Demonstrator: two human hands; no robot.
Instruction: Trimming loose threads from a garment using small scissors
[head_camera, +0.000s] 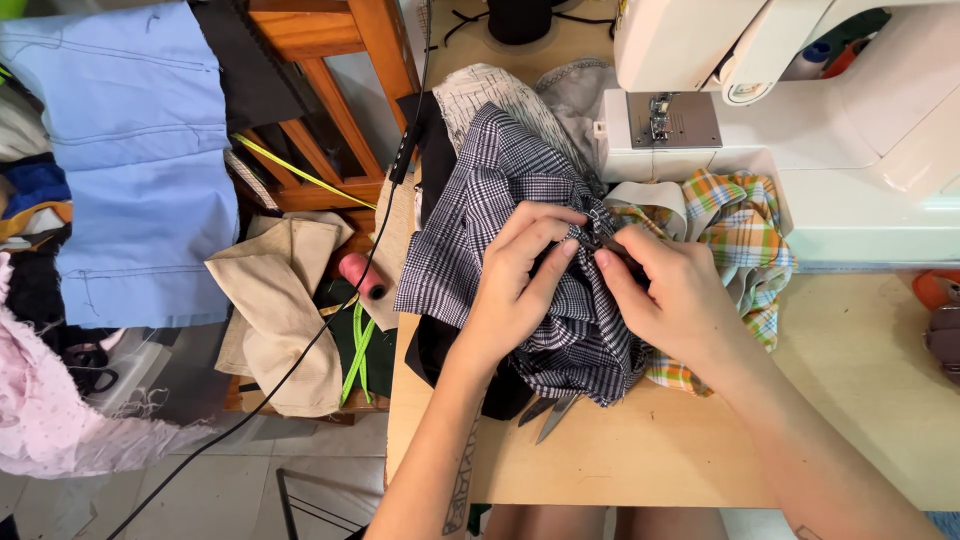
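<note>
My left hand (520, 285) and my right hand (665, 290) meet over a bunched black-and-white checked fabric (480, 190) on the wooden table (860, 400). Both hands pinch the same small fold of that cloth between thumb and fingers, fingertips almost touching. An orange, green and white plaid fabric (745, 225) lies under and to the right of my right hand. The blades of a pair of scissors (550, 412) stick out from beneath the checked cloth, near my left forearm.
A white sewing machine (850, 130) stands at the back right of the table. Left of the table are a wooden chair (330, 60), blue cloth (130, 150), beige cloth (285, 300), a pink thread spool (360, 275), a black cable (300, 360) and pink fabric (50, 420).
</note>
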